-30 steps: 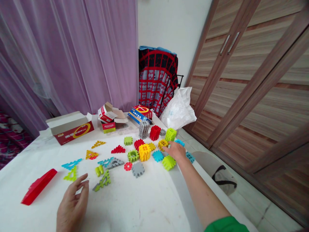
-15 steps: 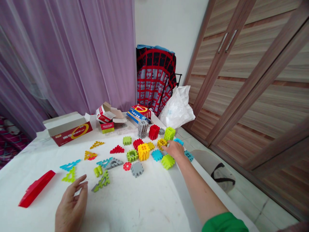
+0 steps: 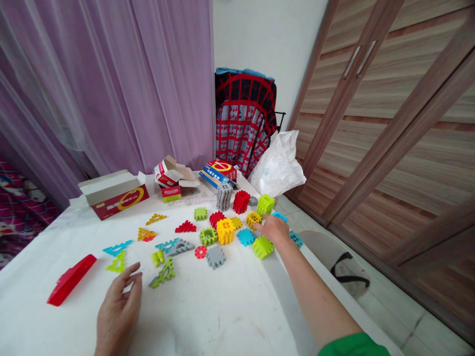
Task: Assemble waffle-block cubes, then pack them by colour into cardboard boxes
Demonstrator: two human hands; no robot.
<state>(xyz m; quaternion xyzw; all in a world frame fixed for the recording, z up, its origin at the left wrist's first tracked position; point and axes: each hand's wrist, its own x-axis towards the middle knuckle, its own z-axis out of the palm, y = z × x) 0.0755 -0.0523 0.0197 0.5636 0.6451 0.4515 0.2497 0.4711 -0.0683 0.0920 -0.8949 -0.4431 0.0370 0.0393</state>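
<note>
Touching the yellow block (image 3: pixel 254 219), right of centre on the bench (image 3: pixel 193 316), with the right hand (image 3: pixel 273 230); cannot tell whether clamped; holding the left hand (image 3: pixel 120 302) lower left, thumb and fingers apart.

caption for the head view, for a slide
Right hand at a yellow block stack, left hand resting near triangular pieces on a white-covered table.

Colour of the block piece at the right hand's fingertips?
Yellow, on the block piece at the right hand; head view shows it best.
</note>
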